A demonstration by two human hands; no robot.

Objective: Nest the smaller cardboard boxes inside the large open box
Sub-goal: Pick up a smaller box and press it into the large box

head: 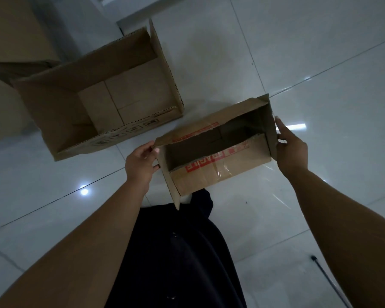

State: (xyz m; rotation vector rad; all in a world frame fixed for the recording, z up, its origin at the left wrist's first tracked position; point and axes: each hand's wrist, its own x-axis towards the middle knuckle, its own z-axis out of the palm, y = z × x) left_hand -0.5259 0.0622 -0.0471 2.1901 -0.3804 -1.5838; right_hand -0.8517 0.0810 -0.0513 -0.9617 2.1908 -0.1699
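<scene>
Two open cardboard boxes in clear view: one large open box (93, 90) on tiled floor (298, 63), one smaller box (216, 152) with red tape. Further cardboard at left edge (13, 34), count unclear. Two hands: left hand (140, 163), right hand (291, 150). One thin dark rod (329, 281), lower right.

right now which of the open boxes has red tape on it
The smaller box, held between the left hand and right hand. The large box on the floor shows none.
</scene>
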